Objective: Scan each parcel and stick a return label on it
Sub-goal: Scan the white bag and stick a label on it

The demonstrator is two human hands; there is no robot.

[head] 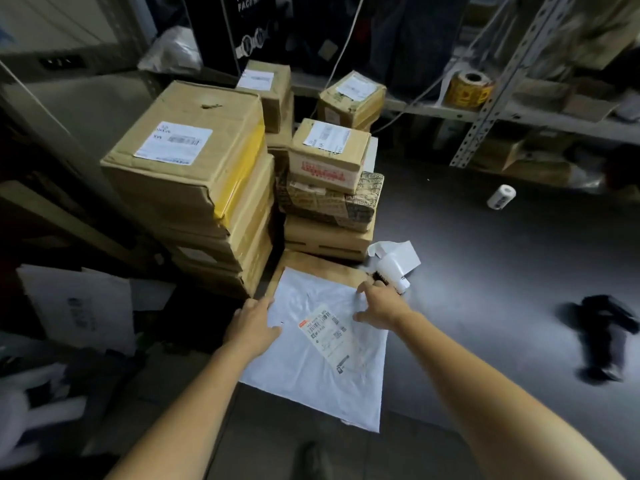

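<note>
Lying flat on the dark grey floor (485, 271), with its far end resting on a flat brown paper envelope (311, 263), is the big white plastic mailer bag (311, 375), right under both hands. Long side running from the near right corner up toward the stacks of brown cardboard boxes (194, 161). Left hand (254, 323) pressing on the bag's far left edge, fingers spread flat, gripping nothing. Right hand (379, 306) on the far right corner, fingers open and bent, resting on the plastic; cannot tell if pinching it. White printed shipping label (327, 334) sitting slanted between the two hands, a bit nearer the right one. Small white scanner-like thing (393, 271) lying just past the right fingertips, so probably easiest for the right hand to grab. Boxes crowding the far and left sides. Lots of bare floor to the right for sliding or turning the bag. Black blurry object (602, 337) well apart on the right.
</note>
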